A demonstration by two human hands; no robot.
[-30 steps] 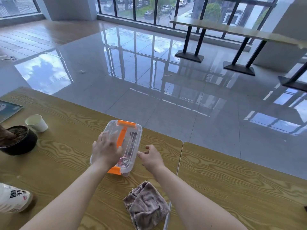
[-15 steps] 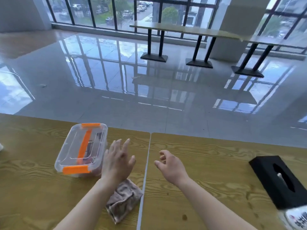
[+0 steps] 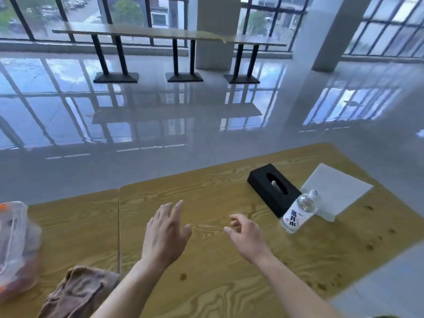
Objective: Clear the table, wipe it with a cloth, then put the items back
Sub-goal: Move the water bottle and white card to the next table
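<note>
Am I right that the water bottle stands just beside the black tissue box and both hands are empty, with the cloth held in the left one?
Not quite. The head view shows the cloth lying on the table, unheld. The left hand and right hand are indeed empty, and the water bottle stands beside the black tissue box.

Blurred plastic box (image 3: 16, 246) and cloth (image 3: 78, 292), both edge-cropped.

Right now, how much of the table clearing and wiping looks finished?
Done: the clear plastic box with orange clips stands aside on the left wooden table.
In hand: nothing; the left hand and right hand are open and empty.
Left: the black tissue box, water bottle and white sheet; the crumpled brown cloth lies unused.
</note>
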